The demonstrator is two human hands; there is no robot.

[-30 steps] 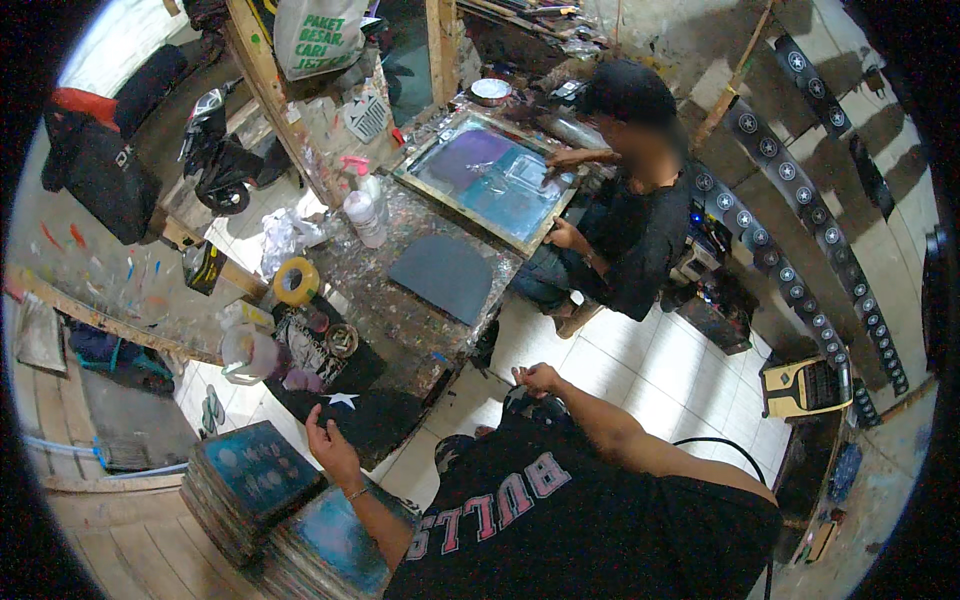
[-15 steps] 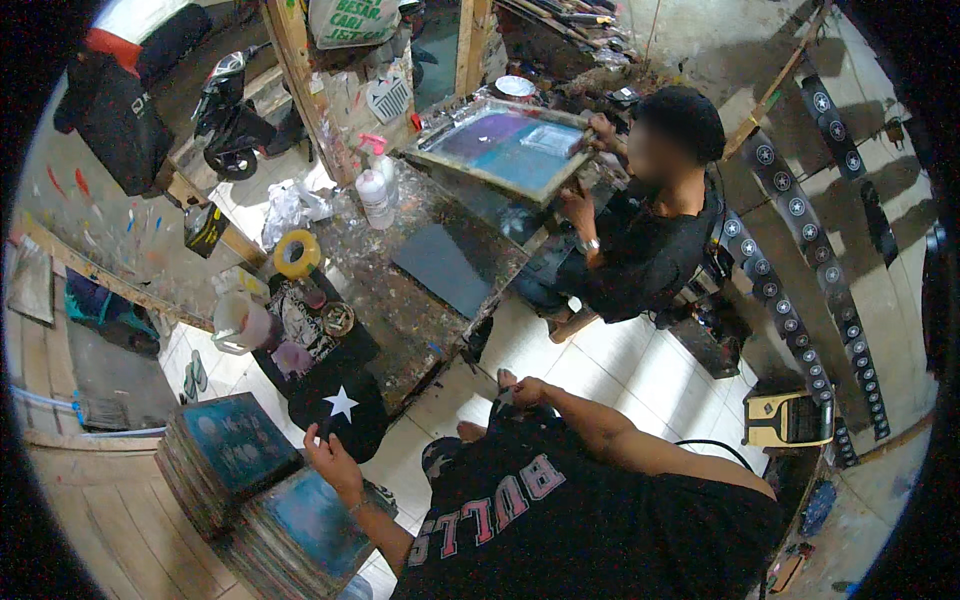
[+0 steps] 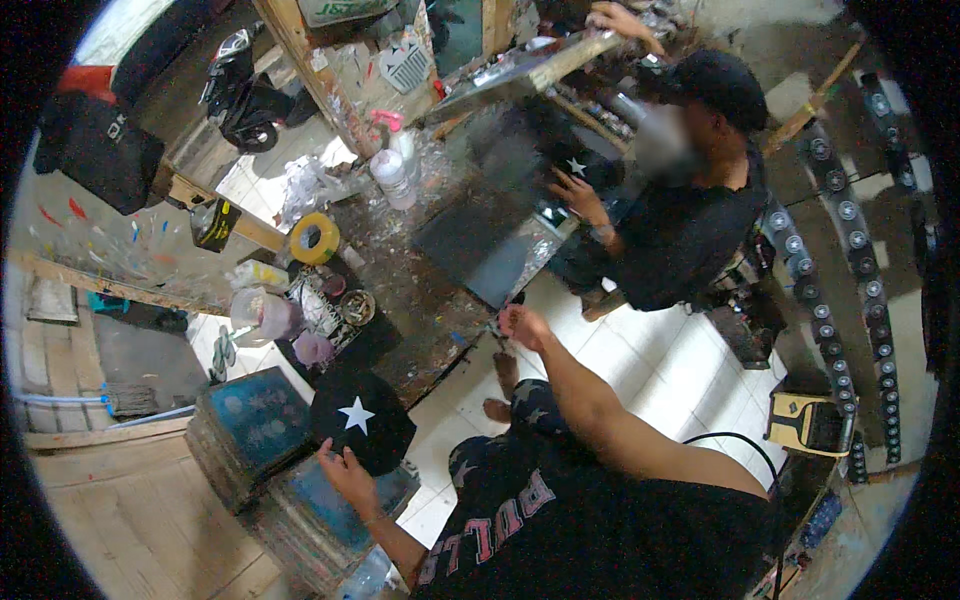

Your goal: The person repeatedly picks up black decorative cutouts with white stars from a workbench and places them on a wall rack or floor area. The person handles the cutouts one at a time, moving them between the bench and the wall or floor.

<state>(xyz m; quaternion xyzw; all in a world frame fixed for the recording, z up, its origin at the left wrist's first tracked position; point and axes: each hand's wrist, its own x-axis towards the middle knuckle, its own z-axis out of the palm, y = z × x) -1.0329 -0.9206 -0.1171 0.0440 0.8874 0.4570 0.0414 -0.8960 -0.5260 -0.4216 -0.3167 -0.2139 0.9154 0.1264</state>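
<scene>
My left hand (image 3: 348,482) grips the lower left edge of a black piece of fabric (image 3: 385,440) with a white star on it. This piece is above the stacked frames by the bench corner. My right hand (image 3: 527,328) reaches to the bench's front edge, beside a dark grey sheet (image 3: 465,245); its fingers are smeared by motion. Across the bench, a person in a black cap (image 3: 712,90) lifts a printing screen frame (image 3: 530,82) with one hand (image 3: 625,22). That person's other hand (image 3: 588,203) is at another black piece with a white star (image 3: 575,167).
On the paint-stained bench (image 3: 400,345) stand white bottles (image 3: 392,180), a yellow tape roll (image 3: 315,238), a tub of pinkish liquid (image 3: 268,312) and small cups. Stacked frames (image 3: 255,415) sit at lower left. Rows of black star-printed pieces (image 3: 835,180) lie at right.
The co-worker's screen frame has tilted up, uncovering a star-printed black piece. My right hand has moved forward to the bench edge. My left hand still holds its piece, now seen more fully.
</scene>
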